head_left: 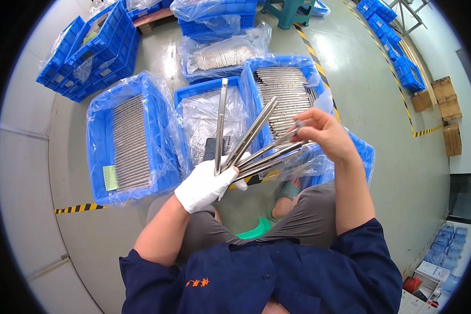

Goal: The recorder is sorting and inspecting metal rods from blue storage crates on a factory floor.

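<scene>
My left hand (pixel 205 184), in a white glove, is closed around one end of several slim metal rods (pixel 255 128) that fan out up and to the right. One rod stands apart from the others, pointing almost straight away from me. My bare right hand (pixel 327 135) has its thumb and fingers pinched near the far end of one of the right-hand rods. A small grey piece (pixel 299 124) shows between those fingertips; its kind is too small to tell. Below the rods is a blue crate (pixel 252 64) lined with rows of similar metal rods.
On the left stands a plastic-lined blue crate (pixel 100 157) of rods. In the middle crate (pixel 180 94), a dark phone-like object (pixel 210 149) lies on plastic film. Another rod crate (pixel 193 77) is behind. Stacked blue crates (pixel 94 57) and a green stool (pixel 288 13) stand farther off.
</scene>
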### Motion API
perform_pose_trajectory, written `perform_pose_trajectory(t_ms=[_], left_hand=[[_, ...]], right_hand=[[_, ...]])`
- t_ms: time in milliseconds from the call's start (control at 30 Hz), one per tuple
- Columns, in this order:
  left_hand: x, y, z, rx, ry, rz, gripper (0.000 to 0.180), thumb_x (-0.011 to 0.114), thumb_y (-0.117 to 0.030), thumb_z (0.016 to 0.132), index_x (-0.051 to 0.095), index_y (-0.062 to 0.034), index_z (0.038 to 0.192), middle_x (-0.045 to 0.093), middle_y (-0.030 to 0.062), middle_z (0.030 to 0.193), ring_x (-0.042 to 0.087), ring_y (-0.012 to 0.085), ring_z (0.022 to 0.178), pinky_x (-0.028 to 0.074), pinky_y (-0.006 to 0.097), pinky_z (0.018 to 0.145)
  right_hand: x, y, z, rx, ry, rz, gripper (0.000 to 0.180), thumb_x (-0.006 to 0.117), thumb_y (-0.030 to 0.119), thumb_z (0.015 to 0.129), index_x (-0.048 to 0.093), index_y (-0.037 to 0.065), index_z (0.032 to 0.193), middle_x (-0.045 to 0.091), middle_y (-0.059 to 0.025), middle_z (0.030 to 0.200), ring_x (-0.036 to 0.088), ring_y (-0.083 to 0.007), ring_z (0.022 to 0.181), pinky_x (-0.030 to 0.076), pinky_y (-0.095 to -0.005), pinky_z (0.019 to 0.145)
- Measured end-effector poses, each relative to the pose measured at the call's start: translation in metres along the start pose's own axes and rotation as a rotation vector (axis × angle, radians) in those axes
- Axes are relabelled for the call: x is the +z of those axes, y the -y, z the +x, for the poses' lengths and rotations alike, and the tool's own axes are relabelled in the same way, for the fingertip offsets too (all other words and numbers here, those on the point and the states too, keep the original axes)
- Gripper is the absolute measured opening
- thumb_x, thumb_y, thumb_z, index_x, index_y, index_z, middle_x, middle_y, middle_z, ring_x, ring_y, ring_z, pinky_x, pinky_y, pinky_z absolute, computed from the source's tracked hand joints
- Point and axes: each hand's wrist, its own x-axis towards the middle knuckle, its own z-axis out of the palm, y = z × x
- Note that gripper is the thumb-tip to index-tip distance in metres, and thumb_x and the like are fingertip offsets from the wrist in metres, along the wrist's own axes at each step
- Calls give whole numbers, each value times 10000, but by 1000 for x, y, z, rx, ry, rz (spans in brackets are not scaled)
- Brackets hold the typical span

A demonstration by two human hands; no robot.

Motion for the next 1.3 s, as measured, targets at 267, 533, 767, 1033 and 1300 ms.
perform_pose_trajectory(t_ms=[267, 533, 767, 1033, 1300], left_hand=[[-1, -1, -4, -210, 180, 34, 336, 577, -293, 807, 572, -4, 978, 555, 29, 603, 495, 79, 491, 361, 199, 423], [3, -6, -6, -207, 165, 68, 310, 546, -352, 817, 567, -46, 774, 569, 28, 557, 474, 73, 457, 362, 215, 422], [4, -6, -7, -187, 180, 64, 287, 555, -320, 816, 567, -34, 824, 557, 22, 569, 480, 71, 472, 361, 210, 423], [2, 0, -5, -177, 216, 84, 312, 531, -360, 822, 565, -51, 792, 565, 22, 563, 482, 78, 460, 373, 221, 418], [5, 0, -3, -196, 234, 138, 325, 533, -388, 813, 558, -65, 783, 553, 17, 559, 471, 80, 456, 368, 224, 417]], right_hand=[[-2, -7, 10, -65, 191, 277, 280, 622, 77, 757, 532, 34, 1019, 602, -126, 938, 604, -217, 828, 492, -338, 772], [-2, 5, 0, -87, 133, -21, 317, 655, 42, 704, 531, 19, 995, 601, -102, 896, 611, -186, 826, 501, -332, 765], [3, 0, 0, -53, 178, 162, 322, 650, -24, 678, 534, 11, 977, 601, -101, 898, 605, -155, 783, 490, -273, 752], [-15, 2, 2, -175, 102, 140, 289, 586, -41, 708, 548, 31, 985, 610, -111, 895, 595, -177, 836, 485, -299, 752], [-3, 3, -2, -171, 188, 106, 311, 654, 17, 685, 557, 50, 979, 617, -136, 936, 600, -179, 854, 484, -271, 743]])
